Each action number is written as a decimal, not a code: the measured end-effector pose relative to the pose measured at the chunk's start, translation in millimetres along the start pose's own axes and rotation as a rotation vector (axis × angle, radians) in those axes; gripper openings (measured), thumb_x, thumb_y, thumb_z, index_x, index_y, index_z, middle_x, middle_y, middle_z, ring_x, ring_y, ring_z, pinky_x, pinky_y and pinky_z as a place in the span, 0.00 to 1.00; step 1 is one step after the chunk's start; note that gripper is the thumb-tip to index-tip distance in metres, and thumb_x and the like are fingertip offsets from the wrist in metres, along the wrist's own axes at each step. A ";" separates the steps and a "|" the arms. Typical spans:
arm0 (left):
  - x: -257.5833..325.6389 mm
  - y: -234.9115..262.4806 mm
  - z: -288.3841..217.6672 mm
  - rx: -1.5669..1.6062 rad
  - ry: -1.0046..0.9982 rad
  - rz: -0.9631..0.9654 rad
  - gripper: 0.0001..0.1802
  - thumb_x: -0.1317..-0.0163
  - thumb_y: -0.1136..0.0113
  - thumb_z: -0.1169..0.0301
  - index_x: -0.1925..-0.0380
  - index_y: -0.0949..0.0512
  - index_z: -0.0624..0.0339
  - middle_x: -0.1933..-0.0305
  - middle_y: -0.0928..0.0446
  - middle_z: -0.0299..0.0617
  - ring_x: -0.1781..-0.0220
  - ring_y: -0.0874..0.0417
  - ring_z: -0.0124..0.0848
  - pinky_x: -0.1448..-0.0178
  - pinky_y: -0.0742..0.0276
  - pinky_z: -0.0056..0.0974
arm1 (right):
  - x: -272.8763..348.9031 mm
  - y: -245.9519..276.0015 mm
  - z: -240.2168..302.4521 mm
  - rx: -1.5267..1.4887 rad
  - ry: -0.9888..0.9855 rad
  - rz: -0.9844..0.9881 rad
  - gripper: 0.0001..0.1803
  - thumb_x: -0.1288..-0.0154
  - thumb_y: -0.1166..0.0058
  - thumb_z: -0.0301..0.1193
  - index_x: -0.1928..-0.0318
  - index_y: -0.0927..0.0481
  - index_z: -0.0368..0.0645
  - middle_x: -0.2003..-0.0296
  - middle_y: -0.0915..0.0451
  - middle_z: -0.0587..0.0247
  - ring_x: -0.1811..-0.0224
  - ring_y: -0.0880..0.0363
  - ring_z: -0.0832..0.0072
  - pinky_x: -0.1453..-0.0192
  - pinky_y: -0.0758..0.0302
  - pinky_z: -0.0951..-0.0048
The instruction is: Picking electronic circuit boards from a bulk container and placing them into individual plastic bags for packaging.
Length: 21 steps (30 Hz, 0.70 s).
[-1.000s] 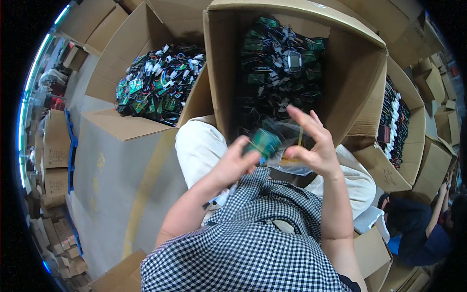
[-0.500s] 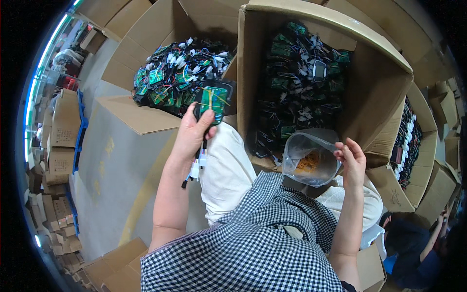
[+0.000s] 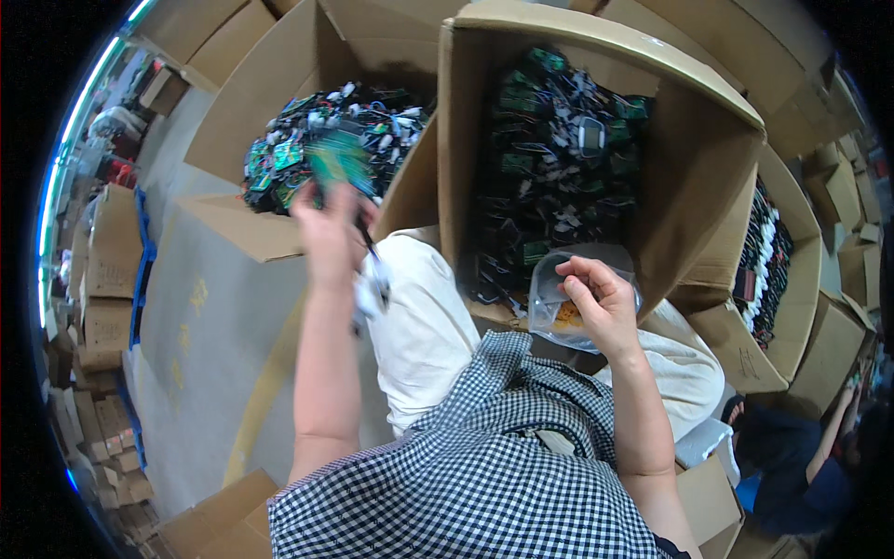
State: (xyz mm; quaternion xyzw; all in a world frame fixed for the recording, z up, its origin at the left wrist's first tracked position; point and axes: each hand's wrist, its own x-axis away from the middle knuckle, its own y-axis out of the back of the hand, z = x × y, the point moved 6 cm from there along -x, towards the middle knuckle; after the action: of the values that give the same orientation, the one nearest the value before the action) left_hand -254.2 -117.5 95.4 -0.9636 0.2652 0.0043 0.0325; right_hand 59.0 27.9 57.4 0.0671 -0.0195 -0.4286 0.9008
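My left hand, smeared by motion, grips a green circuit board with dark cables and white connectors trailing beneath it. It is at the near side of the left carton, in front of a heap of wired circuit boards. My right hand is curled, thumb and fingertips close together, over a clear plastic bag containing orange rubber bands. Whatever lies between these fingertips is too small to make out. The bag is at the near edge of the large middle carton.
Dark boards and cables fill the bottom of the middle carton, with a grey-framed display unit on top. At the right stands another carton of wired parts. Another person sits at the lower right. Stacked cartons line the left.
My left hand has carried the circuit board leftward and up toward the left carton's heap. My right hand has moved left, from the bag's right rim to above its opening.
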 end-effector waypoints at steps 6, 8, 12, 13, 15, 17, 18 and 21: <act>-38.6 17.7 15.9 0.585 0.117 -0.399 0.29 0.32 0.52 0.56 0.38 0.43 0.62 0.35 0.39 0.58 0.37 0.32 0.52 0.39 0.33 0.49 | 9.5 25.3 -59.4 -0.132 -0.264 -0.073 0.13 0.35 0.48 0.25 0.51 0.23 0.34 0.60 0.18 0.64 0.63 0.22 0.81 0.55 0.24 0.78; -25.4 -35.2 18.7 0.417 0.063 0.034 0.19 0.32 0.51 0.63 0.45 0.33 0.58 0.44 0.28 0.52 0.47 0.22 0.40 0.48 0.26 0.38 | 0.0 37.2 -78.8 -0.095 -0.295 -0.086 0.14 0.35 0.49 0.26 0.50 0.23 0.34 0.61 0.18 0.64 0.62 0.21 0.81 0.54 0.24 0.78; 11.5 -130.8 47.7 0.256 0.298 0.667 0.15 0.32 0.49 0.65 0.50 0.28 0.61 0.54 0.21 0.44 0.58 0.18 0.31 0.51 0.26 0.34 | -42.3 69.3 -108.9 0.210 -0.286 -0.133 0.16 0.38 0.45 0.28 0.50 0.23 0.36 0.64 0.18 0.62 0.66 0.21 0.79 0.58 0.24 0.77; 15.3 -147.1 59.5 0.197 0.356 0.720 0.16 0.32 0.49 0.64 0.50 0.28 0.62 0.54 0.21 0.44 0.59 0.19 0.29 0.52 0.26 0.33 | -56.6 79.3 -117.4 0.362 -0.310 -0.107 0.19 0.40 0.44 0.29 0.48 0.23 0.38 0.61 0.18 0.54 0.62 0.19 0.70 0.53 0.24 0.70; 16.0 -164.0 94.0 0.023 0.484 0.767 0.19 0.33 0.48 0.60 0.49 0.28 0.62 0.53 0.21 0.43 0.58 0.20 0.29 0.52 0.27 0.32 | -84.7 94.4 -134.3 0.590 -0.321 -0.151 0.20 0.40 0.46 0.28 0.46 0.25 0.40 0.55 0.21 0.51 0.54 0.22 0.64 0.48 0.26 0.66; 15.6 -173.4 111.7 -0.207 0.547 0.757 0.24 0.35 0.47 0.55 0.48 0.29 0.62 0.50 0.23 0.43 0.55 0.22 0.30 0.49 0.29 0.34 | -111.3 112.6 -155.8 0.822 -0.331 -0.197 0.21 0.40 0.48 0.27 0.44 0.26 0.41 0.49 0.24 0.47 0.47 0.24 0.59 0.43 0.28 0.61; 13.2 -178.2 115.6 -0.232 0.505 0.821 0.25 0.35 0.48 0.54 0.47 0.29 0.62 0.49 0.24 0.43 0.54 0.23 0.30 0.48 0.30 0.36 | -125.5 119.8 -166.3 1.016 -0.292 -0.195 0.23 0.40 0.49 0.26 0.42 0.27 0.43 0.44 0.29 0.47 0.41 0.31 0.56 0.39 0.32 0.59; 8.6 -183.9 115.0 -0.197 0.500 0.857 0.24 0.35 0.48 0.55 0.46 0.29 0.61 0.49 0.24 0.44 0.53 0.23 0.31 0.48 0.30 0.36 | -169.5 139.5 -209.1 1.381 -0.195 -0.159 0.25 0.40 0.50 0.24 0.40 0.29 0.46 0.37 0.36 0.49 0.33 0.41 0.53 0.34 0.37 0.57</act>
State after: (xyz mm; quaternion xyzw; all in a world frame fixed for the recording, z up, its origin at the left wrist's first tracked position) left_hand -151.7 43.2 -8.5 -0.7381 0.6350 -0.1887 -0.1280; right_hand 78.6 268.0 -126.7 0.5863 -0.3629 -0.3869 0.6122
